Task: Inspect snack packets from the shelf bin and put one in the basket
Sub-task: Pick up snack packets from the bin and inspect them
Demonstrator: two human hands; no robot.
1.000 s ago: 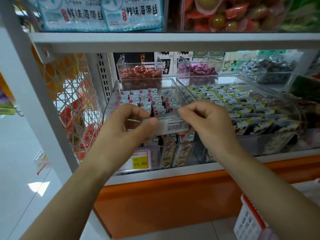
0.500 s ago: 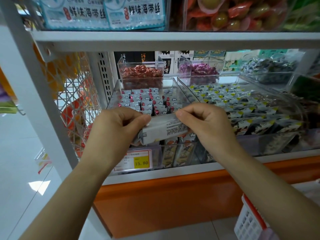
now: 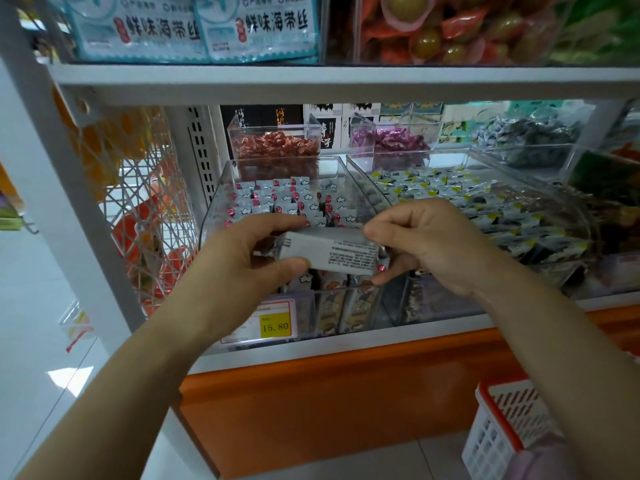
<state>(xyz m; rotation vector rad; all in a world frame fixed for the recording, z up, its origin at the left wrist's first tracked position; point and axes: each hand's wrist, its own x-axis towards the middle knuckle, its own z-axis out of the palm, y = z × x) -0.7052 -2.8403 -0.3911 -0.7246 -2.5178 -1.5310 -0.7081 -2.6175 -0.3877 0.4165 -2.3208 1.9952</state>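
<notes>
Your left hand (image 3: 239,258) and right hand (image 3: 426,244) each pinch one end of packet (image 3: 332,252). Light, crinkly, likely slippery; hold crimped ends.

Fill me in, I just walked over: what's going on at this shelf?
A person is holding a small silver-grey snack packet between the left hand and right hand, its printed back facing up, above the clear plastic shelf bin of similar packets. They appear to be reading it. The white-and-red plastic basket sits low on the right; the packet isn't in it yet.
</notes>
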